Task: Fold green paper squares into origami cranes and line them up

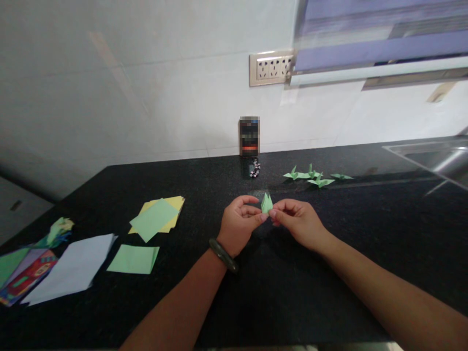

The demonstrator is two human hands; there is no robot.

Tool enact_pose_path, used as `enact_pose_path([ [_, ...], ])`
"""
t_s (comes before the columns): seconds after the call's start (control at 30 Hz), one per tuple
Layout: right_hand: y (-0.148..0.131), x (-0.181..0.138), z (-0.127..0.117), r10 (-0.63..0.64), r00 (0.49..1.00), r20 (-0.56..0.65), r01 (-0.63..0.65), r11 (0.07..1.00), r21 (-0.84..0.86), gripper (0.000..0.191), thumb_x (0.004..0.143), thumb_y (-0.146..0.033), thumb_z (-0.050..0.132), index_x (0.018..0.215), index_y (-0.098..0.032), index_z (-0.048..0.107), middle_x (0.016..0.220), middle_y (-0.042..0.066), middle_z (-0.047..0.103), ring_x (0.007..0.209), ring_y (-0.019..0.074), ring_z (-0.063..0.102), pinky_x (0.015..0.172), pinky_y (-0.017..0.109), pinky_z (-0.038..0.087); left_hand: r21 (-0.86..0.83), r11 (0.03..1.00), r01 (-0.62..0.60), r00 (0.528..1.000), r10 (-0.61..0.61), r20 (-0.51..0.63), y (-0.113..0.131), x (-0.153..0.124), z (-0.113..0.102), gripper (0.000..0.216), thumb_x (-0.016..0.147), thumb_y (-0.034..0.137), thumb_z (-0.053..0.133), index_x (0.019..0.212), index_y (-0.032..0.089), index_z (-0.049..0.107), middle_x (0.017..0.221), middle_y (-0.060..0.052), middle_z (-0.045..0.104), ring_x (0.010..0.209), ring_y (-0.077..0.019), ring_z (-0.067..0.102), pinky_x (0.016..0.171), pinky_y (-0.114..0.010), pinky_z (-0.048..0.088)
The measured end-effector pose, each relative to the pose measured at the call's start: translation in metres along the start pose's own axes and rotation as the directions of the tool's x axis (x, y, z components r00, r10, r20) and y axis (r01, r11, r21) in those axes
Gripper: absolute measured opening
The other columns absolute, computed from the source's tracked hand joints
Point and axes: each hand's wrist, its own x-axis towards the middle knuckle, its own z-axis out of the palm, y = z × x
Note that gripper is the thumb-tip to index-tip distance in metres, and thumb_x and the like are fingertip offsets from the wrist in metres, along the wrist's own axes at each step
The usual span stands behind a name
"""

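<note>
Both hands meet above the black countertop [278, 287] and pinch a small folded green paper piece [266, 203] between them. My left hand [239, 225], with a dark bangle on its wrist, grips the piece from the left with curled fingers. From the right, my right hand [297, 222] pinches the same piece with thumb and fingertips. The paper's pointed tips stand up above the fingers.
Several finished green paper cranes [314, 176] lie at the back right. Green and yellow paper squares [156, 219], a single green sheet [134, 259], white sheets [71, 268] and a colourful packet [25, 278] lie at left. A phone [249, 136] leans on the wall; a sink [435, 158] is far right.
</note>
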Motion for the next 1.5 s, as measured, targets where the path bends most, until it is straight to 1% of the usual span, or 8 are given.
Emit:
enact_pose_path([
  [0.1,0.002,0.001,0.0,-0.021,1.0,0.021,0.021,1.0,0.004,0.018,0.071,-0.032,0.06,0.067,-0.015,0.059,0.057,-0.001,0.057,0.053,0.0102,0.05,0.053,0.024,0.039,-0.078,0.989,0.124,0.991,-0.12,0.056,0.002,-0.001,0.001,0.033,0.057,0.021,0.074,0.086,0.011,0.062,0.066,-0.002,0.066,0.057,-0.0091,0.059,0.059,-0.022,0.047],
  [0.2,0.003,0.001,0.001,-0.025,1.0,0.008,0.025,1.0,-0.012,0.017,0.071,-0.031,0.061,0.068,-0.014,0.059,0.057,-0.001,0.056,0.052,0.0099,0.049,0.052,0.023,0.038,-0.053,0.986,0.16,0.984,-0.155,0.085,0.003,-0.002,0.002,0.023,0.061,0.026,0.071,0.076,0.009,0.065,0.066,-0.004,0.067,0.058,-0.0097,0.06,0.059,-0.022,0.048],
  [0.53,-0.003,-0.001,0.003,0.048,0.995,0.09,-0.062,0.985,0.164,0.021,0.065,-0.034,0.067,0.065,-0.014,0.058,0.057,-0.001,0.059,0.05,0.0095,0.051,0.051,0.023,0.041,0.107,0.994,0.017,0.999,-0.022,0.041,0.002,-0.005,0.005,0.016,0.071,0.027,0.061,0.068,0.011,0.061,0.056,0.0,0.061,0.051,-0.0092,0.056,0.053,-0.022,0.046],
  [0.7,-0.006,-0.004,0.007,0.009,0.998,0.065,-0.018,0.99,0.139,0.02,0.068,-0.032,0.064,0.063,-0.015,0.056,0.056,-0.001,0.057,0.047,0.0082,0.047,0.047,0.022,0.039,0.214,0.969,-0.124,0.991,0.111,0.072,0.004,-0.009,0.008,0.016,0.074,0.025,0.055,0.064,0.013,0.057,0.053,0.003,0.054,0.051,-0.008,0.05,0.051,-0.02,0.041],
  [0.83,-0.008,-0.005,0.008,-0.016,0.998,0.068,0.005,0.988,0.154,0.02,0.068,-0.032,0.064,0.061,-0.015,0.056,0.056,-0.001,0.056,0.05,0.009,0.049,0.05,0.022,0.041,0.266,0.951,-0.157,0.987,0.142,0.074,0.005,-0.009,0.007,0.017,0.075,0.026,0.053,0.064,0.013,0.056,0.054,0.002,0.054,0.051,-0.0086,0.049,0.052,-0.021,0.039],
  [1.07,-0.002,0.001,0.002,0.002,0.998,0.063,-0.015,0.981,0.195,0.021,0.066,-0.033,0.068,0.068,-0.015,0.057,0.058,-0.003,0.055,0.047,0.0075,0.048,0.047,0.022,0.039,0.343,0.924,-0.17,0.98,0.122,0.156,-0.003,-0.004,0.001,0.015,0.077,0.026,0.052,0.069,0.014,0.058,0.06,0.0,0.057,0.056,-0.0106,0.053,0.055,-0.023,0.041],
  [1.3,-0.002,0.001,-0.001,0.003,1.0,0.027,-0.007,0.986,0.165,0.022,0.062,-0.033,0.071,0.065,-0.014,0.06,0.059,-0.001,0.058,0.048,0.0078,0.047,0.047,0.021,0.039,0.102,0.994,0.03,0.965,-0.056,0.256,0.0,-0.004,0.004,0.022,0.065,0.024,0.065,0.082,0.011,0.062,0.069,-0.003,0.063,0.06,-0.0102,0.054,0.058,-0.023,0.041],
  [1.5,-0.004,-0.001,0.001,0.019,0.996,0.082,-0.035,0.979,0.202,0.024,0.06,-0.034,0.072,0.069,-0.015,0.059,0.06,-0.001,0.058,0.051,0.0085,0.049,0.048,0.022,0.04,0.356,0.932,-0.065,0.971,-0.023,0.237,0.003,-0.004,-0.001,0.023,0.068,0.031,0.062,0.055,0.012,0.061,0.049,0.001,0.052,0.047,-0.0078,0.042,0.047,-0.021,0.032],
])
